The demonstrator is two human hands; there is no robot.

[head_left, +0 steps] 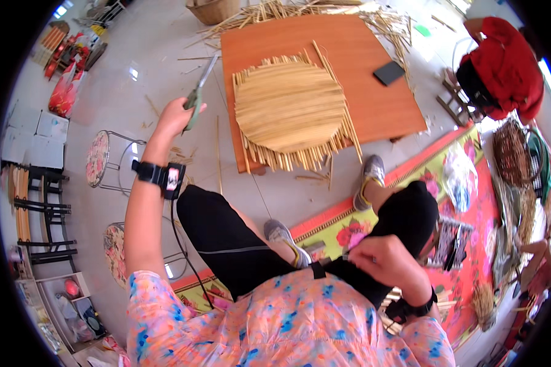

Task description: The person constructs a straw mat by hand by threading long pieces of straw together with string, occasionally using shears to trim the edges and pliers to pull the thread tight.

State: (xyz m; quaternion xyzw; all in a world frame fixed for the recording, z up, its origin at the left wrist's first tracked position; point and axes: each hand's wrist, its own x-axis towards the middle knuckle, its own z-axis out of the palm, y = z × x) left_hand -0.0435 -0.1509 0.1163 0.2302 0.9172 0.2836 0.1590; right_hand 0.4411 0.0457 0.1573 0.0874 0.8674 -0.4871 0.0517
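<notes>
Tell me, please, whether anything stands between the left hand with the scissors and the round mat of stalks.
Nothing visible does: the left hand, holding the green-handled scissors, is beside the orange-brown table, with only a gap and the table's left edge before the round mat.

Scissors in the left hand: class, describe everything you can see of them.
The scissors have green handles and long, slim, silvery blades that look like metal. The left hand grips them by the handles. The blades point away from the person, slanting slightly right, and show against the pale floor, just left of the orange-brown table. Whether the blades are fully closed is hard to tell. Only the hand clearly touches them.
</notes>
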